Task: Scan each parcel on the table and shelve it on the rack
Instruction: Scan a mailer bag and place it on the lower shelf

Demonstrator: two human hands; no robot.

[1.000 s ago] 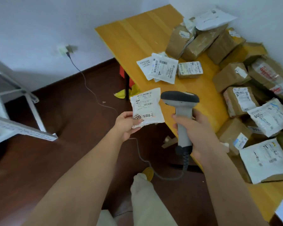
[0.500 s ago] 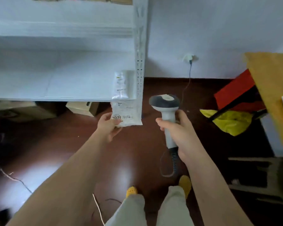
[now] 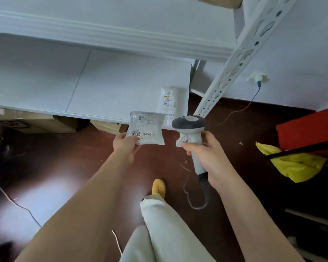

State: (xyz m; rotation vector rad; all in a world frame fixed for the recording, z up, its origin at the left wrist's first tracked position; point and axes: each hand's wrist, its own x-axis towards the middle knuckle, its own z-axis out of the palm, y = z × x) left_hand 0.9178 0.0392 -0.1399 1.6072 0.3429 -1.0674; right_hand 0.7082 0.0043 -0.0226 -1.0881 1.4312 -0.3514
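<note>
My left hand [image 3: 125, 146] pinches the lower left corner of a small white bag parcel [image 3: 146, 129] marked 7009, held just in front of the white rack's lower shelf [image 3: 121, 86]. My right hand [image 3: 206, 156] grips the handle of a grey and white barcode scanner [image 3: 190, 129], its head level with the parcel and to its right. Another white bag parcel [image 3: 169, 103] lies on the shelf near its right front corner.
The rack's perforated white upright [image 3: 233, 65] slants down beside the scanner. Cardboard boxes [image 3: 36, 121] sit on the dark floor under the shelf. A red and yellow object [image 3: 299, 148] is at the right. The scanner cable [image 3: 197, 197] loops by my leg.
I have turned from the table to the rack and stepped closer to it. The parcel in my left hand has come up to the shelf's front edge; the scanner stays in my right hand.
</note>
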